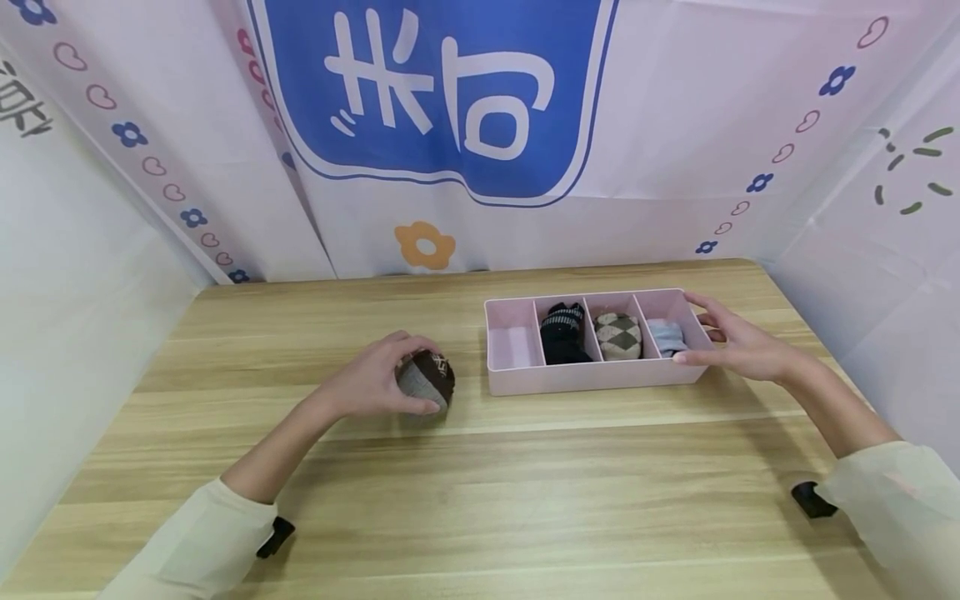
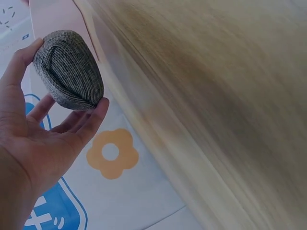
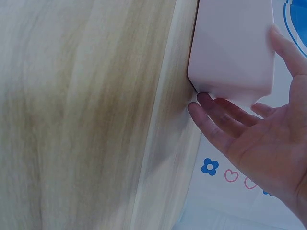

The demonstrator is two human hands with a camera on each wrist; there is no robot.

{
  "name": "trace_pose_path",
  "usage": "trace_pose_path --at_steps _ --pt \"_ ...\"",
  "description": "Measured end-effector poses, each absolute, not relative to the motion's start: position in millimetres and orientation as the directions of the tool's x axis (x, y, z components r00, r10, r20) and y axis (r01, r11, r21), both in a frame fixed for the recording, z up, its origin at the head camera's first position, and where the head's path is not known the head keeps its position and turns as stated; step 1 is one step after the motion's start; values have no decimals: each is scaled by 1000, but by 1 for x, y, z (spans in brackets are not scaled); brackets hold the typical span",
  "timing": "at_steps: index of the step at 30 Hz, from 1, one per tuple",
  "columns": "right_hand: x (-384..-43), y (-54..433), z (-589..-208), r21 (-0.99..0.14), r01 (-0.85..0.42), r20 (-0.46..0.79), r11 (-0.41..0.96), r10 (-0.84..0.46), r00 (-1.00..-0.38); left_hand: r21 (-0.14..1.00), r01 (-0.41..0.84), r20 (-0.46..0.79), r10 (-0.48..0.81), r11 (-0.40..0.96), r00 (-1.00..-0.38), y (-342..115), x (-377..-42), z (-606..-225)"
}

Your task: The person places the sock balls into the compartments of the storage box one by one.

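My left hand [image 1: 378, 379] grips a rolled-up sock [image 1: 427, 383], grey with a dark brown patterned part, between thumb and fingers. In the left wrist view the ribbed grey side of that sock [image 2: 72, 72] faces the camera, held at the fingertips. To its right stands a pink box [image 1: 592, 382] with dividers. My right hand [image 1: 742, 342] holds the box's right end, thumb at the front corner and fingers at the back one. The right wrist view has the box's plain end wall [image 3: 232, 48] between thumb and fingers.
Inside the box, from left to right after a bare compartment [image 1: 513, 346], lie a black sock [image 1: 564, 337], a beige-and-green argyle sock roll [image 1: 618, 337] and a light blue sock [image 1: 666, 337]. A printed cloth wall [image 1: 660, 150] rises behind the wooden table [image 1: 480, 500].
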State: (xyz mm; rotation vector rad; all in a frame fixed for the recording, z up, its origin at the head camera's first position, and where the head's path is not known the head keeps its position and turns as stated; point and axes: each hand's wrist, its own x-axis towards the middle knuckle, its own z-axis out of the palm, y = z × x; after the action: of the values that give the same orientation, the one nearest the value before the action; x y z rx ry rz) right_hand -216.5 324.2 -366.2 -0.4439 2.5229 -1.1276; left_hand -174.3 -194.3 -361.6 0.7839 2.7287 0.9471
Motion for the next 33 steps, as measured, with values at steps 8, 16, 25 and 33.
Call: trace_pose_path --at_steps 8,16,25,33 --pt "-216 324 -367 -761 -147 -172 631 -416 -893 635 453 80 530 625 -844 -189 -176 -362" --pt "-216 325 -368 -761 -156 -163 630 -419 -893 644 468 124 522 605 -844 -185 -178 -362" --pt "-215 325 -368 -761 -158 -161 629 -420 -893 688 447 131 508 572 -851 -179 -179 -361" --pt "-216 324 -367 -762 -148 -169 630 -415 -894 712 442 138 508 545 -850 -176 -180 -360"
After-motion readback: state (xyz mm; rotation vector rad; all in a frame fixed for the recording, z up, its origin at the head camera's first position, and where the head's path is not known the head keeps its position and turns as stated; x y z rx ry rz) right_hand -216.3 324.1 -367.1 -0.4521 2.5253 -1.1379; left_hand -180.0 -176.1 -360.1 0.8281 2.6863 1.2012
